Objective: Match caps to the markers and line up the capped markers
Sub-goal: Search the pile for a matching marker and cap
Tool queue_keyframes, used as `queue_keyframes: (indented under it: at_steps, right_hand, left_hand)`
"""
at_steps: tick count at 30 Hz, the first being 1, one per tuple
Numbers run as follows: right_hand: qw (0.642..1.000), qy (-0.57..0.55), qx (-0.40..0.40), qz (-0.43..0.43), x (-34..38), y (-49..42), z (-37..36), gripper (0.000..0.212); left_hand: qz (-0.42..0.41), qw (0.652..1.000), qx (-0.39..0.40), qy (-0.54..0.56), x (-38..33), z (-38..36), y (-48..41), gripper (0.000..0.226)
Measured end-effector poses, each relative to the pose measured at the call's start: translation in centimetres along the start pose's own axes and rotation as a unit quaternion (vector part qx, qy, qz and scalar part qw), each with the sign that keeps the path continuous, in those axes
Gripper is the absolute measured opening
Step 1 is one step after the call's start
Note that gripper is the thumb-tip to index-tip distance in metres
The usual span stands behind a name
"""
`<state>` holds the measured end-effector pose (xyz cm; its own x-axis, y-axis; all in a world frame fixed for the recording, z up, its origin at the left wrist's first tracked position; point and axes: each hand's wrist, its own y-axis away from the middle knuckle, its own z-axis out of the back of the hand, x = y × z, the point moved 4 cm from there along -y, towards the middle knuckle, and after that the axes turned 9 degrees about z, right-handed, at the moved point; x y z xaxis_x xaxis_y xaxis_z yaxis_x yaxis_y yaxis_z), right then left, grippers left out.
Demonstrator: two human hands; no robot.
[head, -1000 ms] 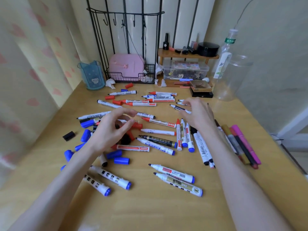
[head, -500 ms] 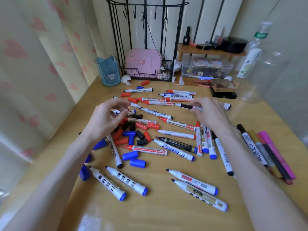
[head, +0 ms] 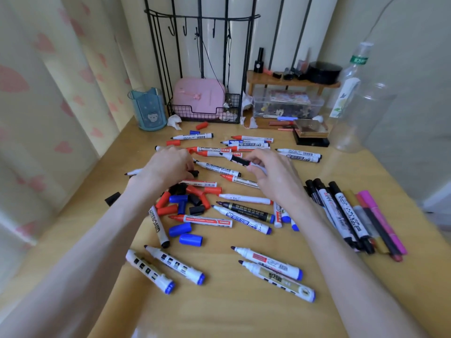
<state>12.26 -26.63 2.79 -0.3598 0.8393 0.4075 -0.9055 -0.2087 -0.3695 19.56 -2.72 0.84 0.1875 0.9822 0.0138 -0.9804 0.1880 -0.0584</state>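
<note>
Right hand (head: 273, 178): pinching white plastic marker with black section (head: 238, 160). Left hand (head: 166, 167): curled over loose red, blue, black plastic caps (head: 195, 191); grasp cannot be told.

Your loose caps (head: 194, 191), red, blue and black, lie heaped just below your left hand (head: 166, 167), with two more blue caps (head: 191, 239) lower down beside that forearm. A black-ended marker (head: 240, 161) is pinched at the fingertips of your right hand (head: 275, 176), and uncapped white markers (head: 246, 198) lie scattered at all angles around both hands. Right of your right forearm, capped markers (head: 350, 217) lie side by side in a row.
</note>
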Motion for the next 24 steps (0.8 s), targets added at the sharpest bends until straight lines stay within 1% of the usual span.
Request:
queue_keyframes:
  at_steps: [2,3,6,9,11,13,15,17,20,24]
  right_hand:
    - [1.000,-0.005,-0.002,0.002,0.0,0.5,0.2,0.022]
    - [1.000,-0.007,-0.006,0.006,0.0,0.8,0.3,0.021]
    - [0.999,-0.015,-0.021,0.028,0.3,2.0,0.8,0.021]
    - [0.999,-0.017,-0.028,0.044,0.3,3.0,1.2,0.022]
    - [0.998,-0.019,-0.033,0.045,0.3,3.5,1.4,0.022]
    - [0.998,-0.019,-0.036,0.051,0.4,3.9,1.7,0.021]
    - [0.997,-0.022,-0.028,0.066,0.8,4.5,1.7,0.022]
    - [0.996,-0.023,-0.022,0.086,1.3,5.1,1.4,0.023]
    - [0.994,-0.029,-0.034,0.098,1.7,5.9,1.0,0.024]
    - [0.992,-0.015,-0.047,0.116,1.9,6.5,0.8,0.021]
  left_hand:
    - [-0.006,1.000,-0.012,0.019,0.1,0.1,0.1,0.024]
    - [-0.009,0.998,-0.028,0.054,0.2,0.2,0.4,0.024]
    - [-0.033,0.975,-0.065,0.211,0.1,0.6,2.1,0.016]
    - [-0.050,0.954,-0.064,0.288,0.3,0.5,3.9,0.008]
    - [-0.038,0.945,-0.055,0.321,0.9,0.5,4.9,0.012]
    - [-0.034,0.922,-0.043,0.382,1.0,0.8,5.9,0.017]
    - [-0.046,0.897,-0.031,0.438,0.4,1.4,7.1,0.017]
    - [-0.060,0.881,-0.025,0.468,-0.5,1.8,8.0,0.016]
    - [-0.063,0.860,-0.001,0.507,-1.2,1.7,8.8,0.017]
    - [-0.060,0.853,0.006,0.518,-2.0,1.4,9.6,0.018]
